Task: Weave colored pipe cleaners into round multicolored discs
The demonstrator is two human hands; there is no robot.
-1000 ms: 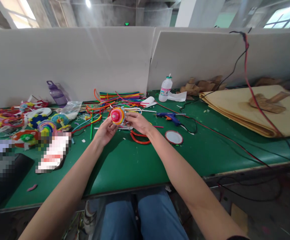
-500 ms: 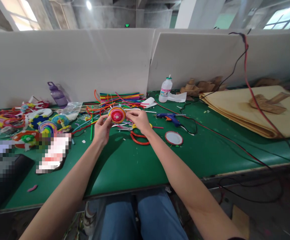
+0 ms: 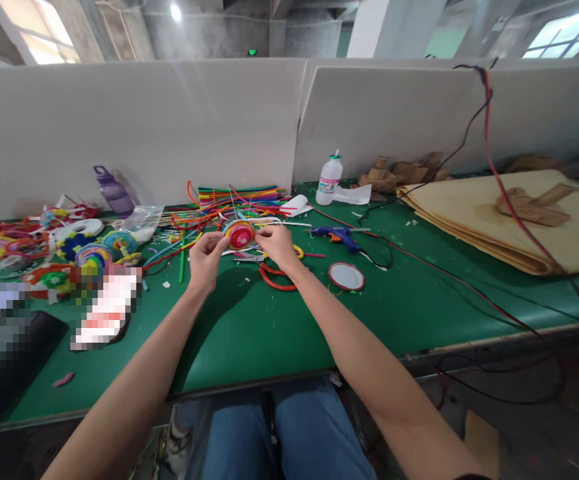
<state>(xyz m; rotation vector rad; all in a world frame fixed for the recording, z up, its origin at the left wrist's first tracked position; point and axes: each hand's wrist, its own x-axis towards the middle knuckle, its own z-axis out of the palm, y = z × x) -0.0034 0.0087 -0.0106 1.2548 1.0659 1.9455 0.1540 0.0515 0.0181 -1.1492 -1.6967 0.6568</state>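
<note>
Head view is showing both hands pinching a spiral disc [image 3: 239, 235] just above the green table [image 3: 269, 327]: left hand [image 3: 206, 259] fingers are gripping its left rim, right hand [image 3: 278, 244] fingers are gripping its right rim. Behind it, coloured sticks [image 3: 239, 197] are lying piled. Right of the hands, a glue gun [image 3: 336, 235] and a round lid [image 3: 346, 276] are resting; a white bottle [image 3: 330, 179] is standing farther back.
</note>
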